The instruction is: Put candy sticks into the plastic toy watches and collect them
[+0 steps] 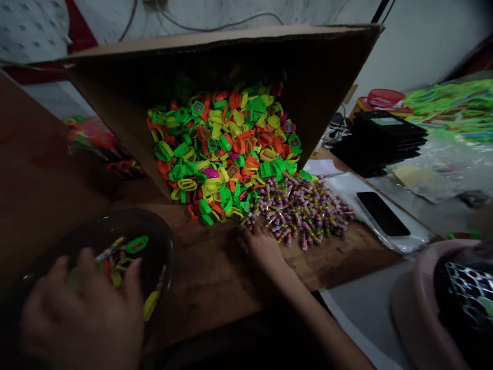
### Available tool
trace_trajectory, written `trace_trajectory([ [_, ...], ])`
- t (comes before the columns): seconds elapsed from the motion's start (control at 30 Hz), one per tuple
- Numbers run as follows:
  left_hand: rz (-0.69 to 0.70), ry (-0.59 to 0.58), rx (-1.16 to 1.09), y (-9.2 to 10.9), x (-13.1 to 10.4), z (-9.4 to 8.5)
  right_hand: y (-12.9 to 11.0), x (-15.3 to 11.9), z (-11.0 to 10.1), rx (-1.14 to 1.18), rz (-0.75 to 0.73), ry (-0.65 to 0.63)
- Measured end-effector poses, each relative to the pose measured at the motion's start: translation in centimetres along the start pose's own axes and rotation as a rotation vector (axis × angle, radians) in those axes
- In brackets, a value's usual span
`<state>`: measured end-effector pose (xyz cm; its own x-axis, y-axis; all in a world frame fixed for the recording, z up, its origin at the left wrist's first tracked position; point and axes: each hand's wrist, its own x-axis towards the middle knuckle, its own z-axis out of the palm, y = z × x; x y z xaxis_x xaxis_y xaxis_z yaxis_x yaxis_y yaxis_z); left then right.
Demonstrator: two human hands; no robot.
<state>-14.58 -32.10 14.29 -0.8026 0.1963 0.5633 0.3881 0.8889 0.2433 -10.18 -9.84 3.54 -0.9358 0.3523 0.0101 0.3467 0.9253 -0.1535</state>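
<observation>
The cardboard box (227, 38) is lying with its open side this way, and bright plastic pieces (231, 149) are spilling from its mouth. Just outside the box's right front corner, small wrapped sticks (304, 210) are lying heaped, and the right hand (264, 249) is reaching to their near edge; I can't tell if it's gripping any. In front of the box, to the left, the blurred left hand (82, 313) is spreading its fingers wide over a dark bowl (168, 246) holding similar pieces.
</observation>
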Motion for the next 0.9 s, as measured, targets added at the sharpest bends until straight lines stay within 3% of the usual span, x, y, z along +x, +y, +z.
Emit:
trace_trajectory([
  [0.03, 0.049, -0.002, 0.063, 1.0, 0.2, 1.2, 0.0, 0.5, 0.6, 0.003, 0.030, -0.001],
  [0.1, 0.177, -0.132, -0.043, 3.3, 0.5, 5.3, -0.3, 1.1, 1.5, 0.018, 0.072, 0.010],
  [0.17, 0.050, -0.227, -0.182, 5.2, 1.3, 10.5, -0.9, 1.0, 2.0, 0.037, 0.099, 0.015],
  [0.23, -0.051, -0.196, -0.210, 6.1, 2.5, 15.2, -1.1, 0.6, 2.1, 0.067, 0.098, 0.016],
  [0.33, -0.118, -0.167, -0.293, 5.7, 4.4, 18.9, -0.4, -0.2, 1.7, 0.122, 0.051, 0.021],
  [0.43, -0.096, -0.164, -0.422, 4.6, 4.4, 18.6, 0.9, -0.9, 1.1, 0.316, -0.056, 0.119],
  [0.57, 0.006, -0.247, -0.602, 4.9, 1.7, 15.3, 2.1, -1.4, -1.3, 0.889, -0.168, 0.352],
  [0.67, 0.104, -0.320, -0.697, 6.0, 0.0, 12.4, 2.3, -1.7, -4.1, 1.161, -0.164, 0.348],
  [0.77, 0.230, -0.357, -0.764, 7.1, -0.4, 10.1, 2.3, -2.2, -6.1, 1.250, -0.183, 0.365],
  [0.9, 0.361, -0.348, -0.738, 7.6, -0.4, 8.3, 2.5, -3.0, -6.5, 1.095, -0.200, 0.437],
])
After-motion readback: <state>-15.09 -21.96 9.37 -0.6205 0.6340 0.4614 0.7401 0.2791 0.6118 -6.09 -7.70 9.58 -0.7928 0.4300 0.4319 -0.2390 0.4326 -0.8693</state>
